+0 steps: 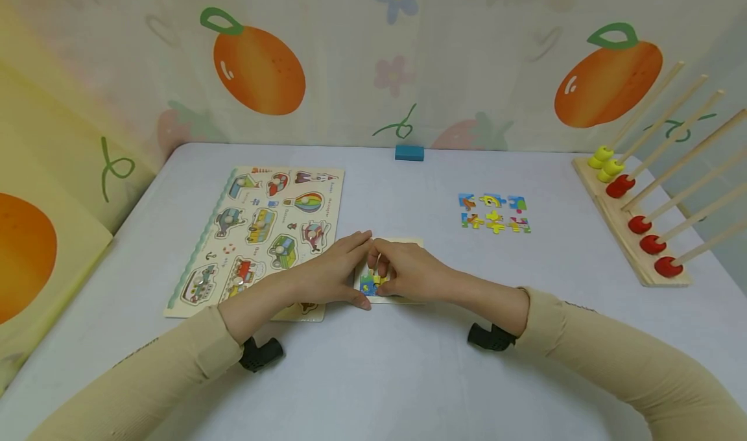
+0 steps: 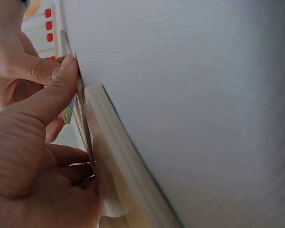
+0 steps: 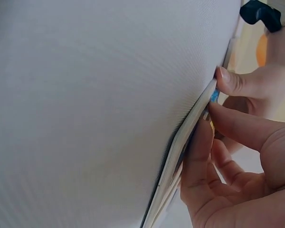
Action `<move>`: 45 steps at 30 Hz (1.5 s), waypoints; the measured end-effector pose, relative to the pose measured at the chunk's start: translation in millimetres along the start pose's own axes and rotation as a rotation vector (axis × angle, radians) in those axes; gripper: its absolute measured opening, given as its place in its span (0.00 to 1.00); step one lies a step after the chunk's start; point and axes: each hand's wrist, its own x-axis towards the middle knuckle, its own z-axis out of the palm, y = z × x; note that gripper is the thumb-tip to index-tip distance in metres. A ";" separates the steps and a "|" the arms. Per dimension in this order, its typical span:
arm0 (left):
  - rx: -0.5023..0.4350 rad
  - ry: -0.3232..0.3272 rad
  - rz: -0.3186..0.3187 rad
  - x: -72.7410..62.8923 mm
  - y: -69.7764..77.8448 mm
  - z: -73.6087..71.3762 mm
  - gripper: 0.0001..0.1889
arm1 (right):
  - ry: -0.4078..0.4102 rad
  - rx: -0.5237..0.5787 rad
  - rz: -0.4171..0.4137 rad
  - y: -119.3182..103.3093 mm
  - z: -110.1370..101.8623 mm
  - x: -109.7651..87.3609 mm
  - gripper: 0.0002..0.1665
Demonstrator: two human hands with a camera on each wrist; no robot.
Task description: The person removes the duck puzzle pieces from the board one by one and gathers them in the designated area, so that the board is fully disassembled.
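Note:
A small wooden puzzle tray lies flat between both hands, with blue and yellow puzzle pieces at its left side. The left hand rests along the tray's left edge, thumb at the near corner and fingers stretched toward the far side. Bent over the tray, the right hand pinches a small puzzle piece between thumb and index finger, close on the tray's surface. Its fingers hide most of that piece. In the left wrist view a green and blue piece shows beside the right fingers.
A large vehicle peg puzzle board lies to the left, under the left forearm. Several loose puzzle pieces sit in two rows behind the right hand. A wooden bead counter with upright rods stands at right; a blue block lies at the back edge.

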 end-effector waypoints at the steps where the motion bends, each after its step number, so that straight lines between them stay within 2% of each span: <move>1: -0.001 0.001 0.001 0.0 0.0 0.0 0.51 | 0.007 0.002 -0.001 0.1 0.1 -0.1 0.19; 7: 0.003 -0.001 0.001 -0.1 -0.1 0.2 0.53 | 0.047 0.050 0.010 2.3 0.9 -0.5 0.12; 13: 0.007 0.000 0.002 -0.2 -0.1 0.0 0.54 | 0.044 0.106 0.037 0.3 -1.2 -0.4 0.08; 23: -0.009 -0.014 -0.008 -0.3 -0.1 0.3 0.54 | -0.010 0.236 0.096 -0.1 -10.1 -1.8 0.10; 27: 0.012 -0.011 -0.007 0.5 -0.4 0.5 0.56 | -0.012 0.282 0.111 2.2 -18.2 -4.2 0.10; 38: 0.035 -0.015 -0.027 0.3 1.4 0.1 0.58 | 0.059 0.357 0.154 18.9 -48.9 -18.6 0.11; 45: 0.030 -0.015 -0.029 -0.4 2.8 0.1 0.58 | 0.110 0.352 0.208 33.0 -66.7 -29.9 0.11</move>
